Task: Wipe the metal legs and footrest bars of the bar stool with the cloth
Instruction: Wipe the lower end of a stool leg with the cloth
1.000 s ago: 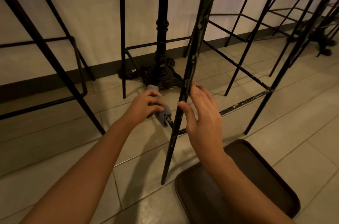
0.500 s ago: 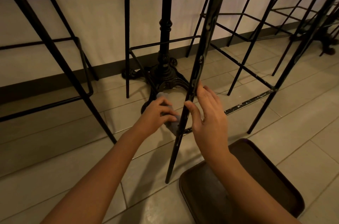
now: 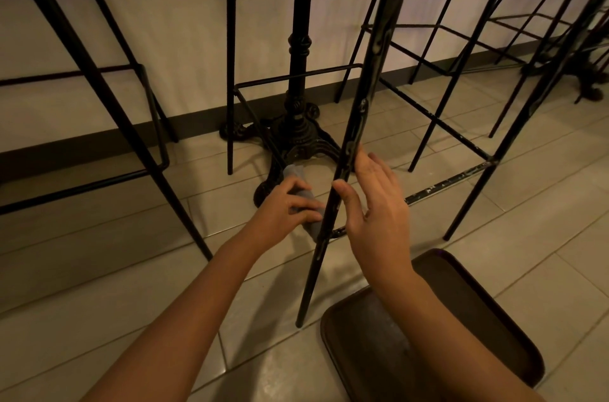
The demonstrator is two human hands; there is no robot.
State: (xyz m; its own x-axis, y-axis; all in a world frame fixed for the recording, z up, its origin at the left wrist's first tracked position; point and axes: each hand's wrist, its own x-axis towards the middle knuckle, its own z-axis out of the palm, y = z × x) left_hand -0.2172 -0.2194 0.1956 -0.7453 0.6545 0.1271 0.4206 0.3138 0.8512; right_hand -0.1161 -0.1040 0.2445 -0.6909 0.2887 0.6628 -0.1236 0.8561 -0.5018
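Down low, the head camera looks at a black bar stool leg [image 3: 342,177] that slants across the middle and stands with its tip on the tiled floor [image 3: 99,286]. The left hand [image 3: 283,210] is closed around a grey cloth [image 3: 301,192], and the cloth is wrapped on the left footrest bar [image 3: 260,125], low down where that bar meets the near leg. The right hand [image 3: 379,207] is half open, with its thumb touching the front of the leg and its fingers spread loose just behind it; it is not closed around the leg. Another footrest bar [image 3: 445,182] runs off to the right from the same leg, and its paint is chipped and spotty. Behind the stool stands a curly black table base [image 3: 298,134] close to the pale wall [image 3: 181,22]. A dark brown tray [image 3: 487,309] lies on the floor under the right arm. More stool legs [image 3: 99,88] stand on the left, well apart from the hands.
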